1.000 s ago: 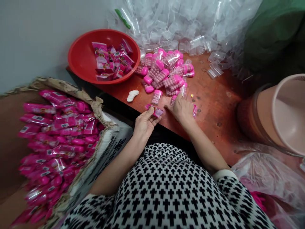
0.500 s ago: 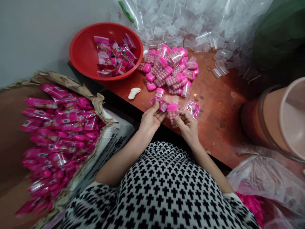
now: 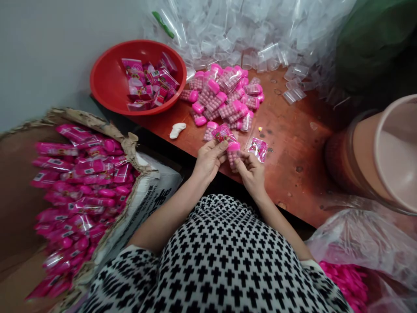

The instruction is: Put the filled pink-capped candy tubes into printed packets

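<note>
My left hand (image 3: 210, 160) pinches a small pink foil sachet (image 3: 223, 132) between thumb and fingers. My right hand (image 3: 252, 174) holds a clear plastic tube of pink round candies with a pink cap (image 3: 232, 154), and the sachet's end meets the tube's cap. Just beyond my hands, a heap of similar pink-capped tubes (image 3: 221, 98) lies on the reddish-brown wooden table (image 3: 286, 148). Another pink sachet (image 3: 258, 150) lies flat to the right of my right hand.
A red plastic basin (image 3: 107, 82) holds pink sachets. A torn cardboard box (image 3: 97, 117) of pink packets stands at left. Loose clear plastic cups (image 3: 234, 30) pile behind the table. A pink bucket (image 3: 394, 152) stands at right, with a plastic bag (image 3: 361, 239) below it.
My hands have moved closer together, bringing the sachet in my left hand against the tube in my right. The view has shifted slightly.
</note>
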